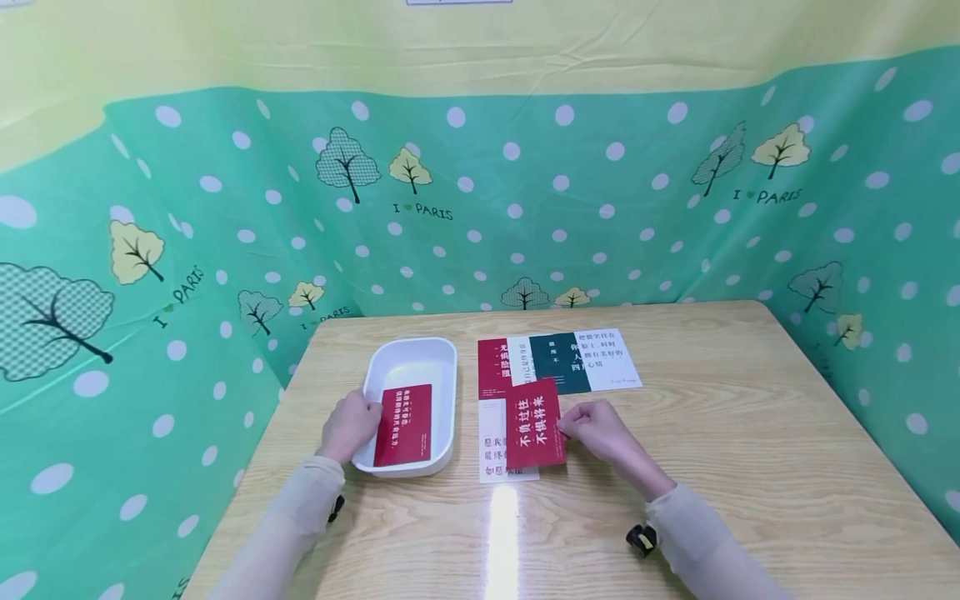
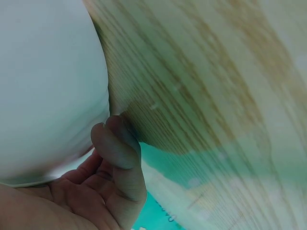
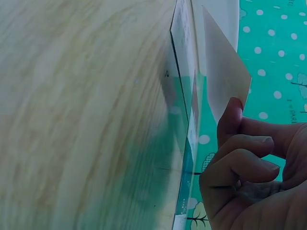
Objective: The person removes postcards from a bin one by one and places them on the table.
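A white plastic tray [image 1: 447, 442] stands at the left of the table with a red card [image 1: 402, 425] inside it, printed in white characters. My left hand [image 1: 351, 427] grips the tray's left rim; in the left wrist view its curled fingers [image 2: 117, 148] lie against the tray's outer wall. Between thumb and finger, my right hand [image 1: 603, 429] pinches the right edge of another red card [image 1: 535, 425]. In the right wrist view this card's pale back [image 3: 225, 67] shows, tilted and raised off the table. It covers part of the cards beneath it.
Behind the held card lie overlapping cards: a red one [image 1: 492, 367], a dark green one [image 1: 555, 362] and a white one [image 1: 611, 358]. A white card [image 1: 492, 425] lies nearer. Patterned green cloth [image 1: 487, 208] hangs around the wooden table [image 1: 720, 433].
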The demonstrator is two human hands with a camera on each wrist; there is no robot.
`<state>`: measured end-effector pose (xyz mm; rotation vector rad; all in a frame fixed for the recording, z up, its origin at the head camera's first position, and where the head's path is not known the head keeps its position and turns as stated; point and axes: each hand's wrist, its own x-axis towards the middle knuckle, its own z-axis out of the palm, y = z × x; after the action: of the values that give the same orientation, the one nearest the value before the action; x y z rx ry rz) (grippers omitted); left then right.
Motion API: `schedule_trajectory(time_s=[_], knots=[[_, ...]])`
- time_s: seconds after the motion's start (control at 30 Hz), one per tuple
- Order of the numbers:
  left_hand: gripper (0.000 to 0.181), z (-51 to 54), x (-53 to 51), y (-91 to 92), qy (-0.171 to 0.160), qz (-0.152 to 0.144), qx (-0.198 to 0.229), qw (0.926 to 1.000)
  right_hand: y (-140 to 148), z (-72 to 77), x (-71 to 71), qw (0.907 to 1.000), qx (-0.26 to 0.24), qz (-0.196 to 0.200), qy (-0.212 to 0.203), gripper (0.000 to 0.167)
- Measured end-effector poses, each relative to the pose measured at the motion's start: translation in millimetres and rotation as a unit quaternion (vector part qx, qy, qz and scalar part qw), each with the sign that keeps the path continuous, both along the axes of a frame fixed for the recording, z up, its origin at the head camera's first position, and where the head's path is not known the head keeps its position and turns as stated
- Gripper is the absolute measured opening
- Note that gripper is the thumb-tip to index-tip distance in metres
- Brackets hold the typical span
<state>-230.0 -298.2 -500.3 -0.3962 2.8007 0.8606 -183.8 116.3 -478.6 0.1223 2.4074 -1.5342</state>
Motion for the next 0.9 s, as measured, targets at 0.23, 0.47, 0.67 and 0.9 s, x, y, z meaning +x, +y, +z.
schedule_trajectory(time_s=[0.23,0.47,0.67,0.9], knots=[[0.04,0.9,-0.7,0.6,0.0,0.0,0.002,1.0,5.3,-2.4,3.6,1.0,-0.002,0.0,-0.01,0.011],[0.041,-0.5,-0.9,0.2,-0.002,-0.002,-0.001,1.0,9.0,-5.7,4.7,0.9999,0.004,0.001,-0.017,0.011],[0.038,-0.8,-1.2,0.4,-0.002,0.0,-0.002,1.0,11.8,-11.3,2.6,0.9993,0.024,0.002,-0.027,0.013],[0.036,-1.1,-1.2,0.4,-0.001,0.001,-0.003,1.0,13.7,-15.8,2.7,0.9974,0.065,0.014,-0.026,0.012]])
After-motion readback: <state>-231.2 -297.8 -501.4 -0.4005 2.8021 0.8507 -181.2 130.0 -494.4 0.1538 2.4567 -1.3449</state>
